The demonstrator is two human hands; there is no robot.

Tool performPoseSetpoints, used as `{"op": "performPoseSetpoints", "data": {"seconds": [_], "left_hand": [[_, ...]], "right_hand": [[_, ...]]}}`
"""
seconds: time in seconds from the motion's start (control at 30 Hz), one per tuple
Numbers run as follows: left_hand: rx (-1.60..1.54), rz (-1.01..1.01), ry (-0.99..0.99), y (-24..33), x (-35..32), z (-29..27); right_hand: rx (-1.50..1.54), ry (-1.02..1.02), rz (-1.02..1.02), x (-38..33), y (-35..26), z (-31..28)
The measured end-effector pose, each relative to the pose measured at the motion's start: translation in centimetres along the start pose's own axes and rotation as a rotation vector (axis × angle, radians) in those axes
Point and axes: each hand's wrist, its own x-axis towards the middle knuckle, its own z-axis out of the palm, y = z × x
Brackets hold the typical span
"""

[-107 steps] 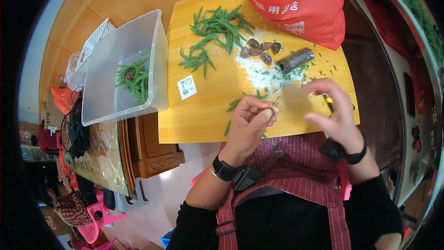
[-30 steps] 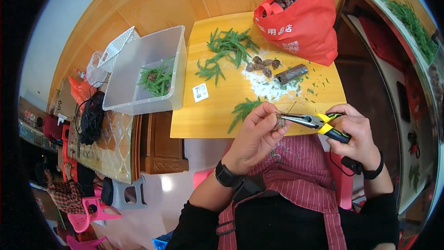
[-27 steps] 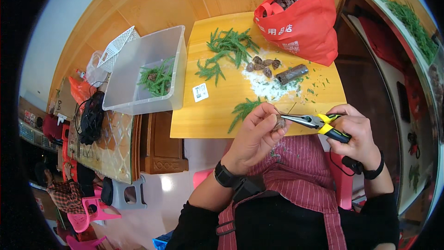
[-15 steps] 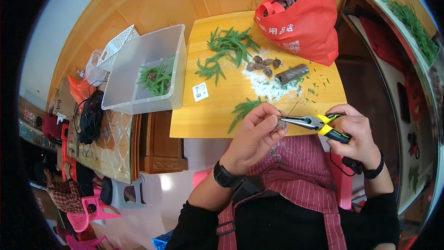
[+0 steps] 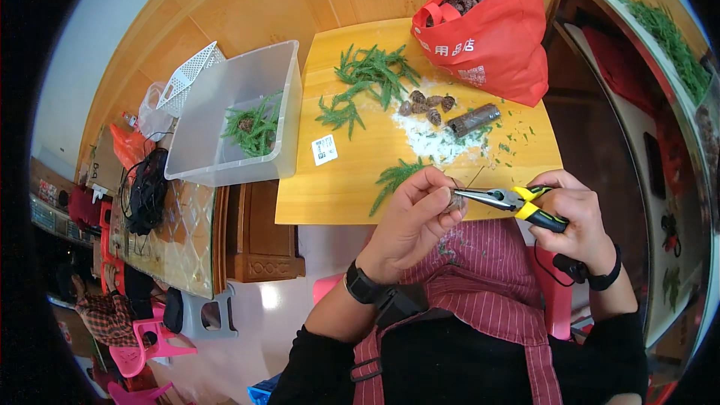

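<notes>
My right hand [image 5: 574, 214] grips long-nose pliers [image 5: 536, 206] with yellow and black handles. The tips of their jaws meet my left fingertips, at a thin dark wire [image 5: 475, 176] that sticks up there. Pinched in my left hand [image 5: 416, 217] is a small pine cone [image 5: 454, 202], mostly covered by the fingers. Just beyond that hand lies a green artificial sprig [image 5: 394, 178]. Farther back on the yellow table [image 5: 322, 199] are several loose pine cones [image 5: 433, 115], white flakes [image 5: 435, 142] and a dark wrapped roll [image 5: 476, 119].
A red bag [image 5: 487, 45] full of cones stands at the back right. More green sprigs [image 5: 375, 71] lie at the back, near a white label card [image 5: 325, 150]. To the left is a clear plastic bin [image 5: 217, 172] holding greenery and a cone. A person [image 5: 109, 315] sits far left.
</notes>
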Motion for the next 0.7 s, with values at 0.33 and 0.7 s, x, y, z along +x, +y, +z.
{"op": "performPoseSetpoints", "data": {"seconds": [0.33,0.7], "left_hand": [[0.041,0.145,0.062,-0.6,0.3,0.4],[0.169,0.219,0.126,0.2,0.6,2.4]], "right_hand": [[-0.001,0.041,0.023,-0.3,-0.2,0.8],[0.03,0.062,0.022,-0.3,-0.1,1.2]]}}
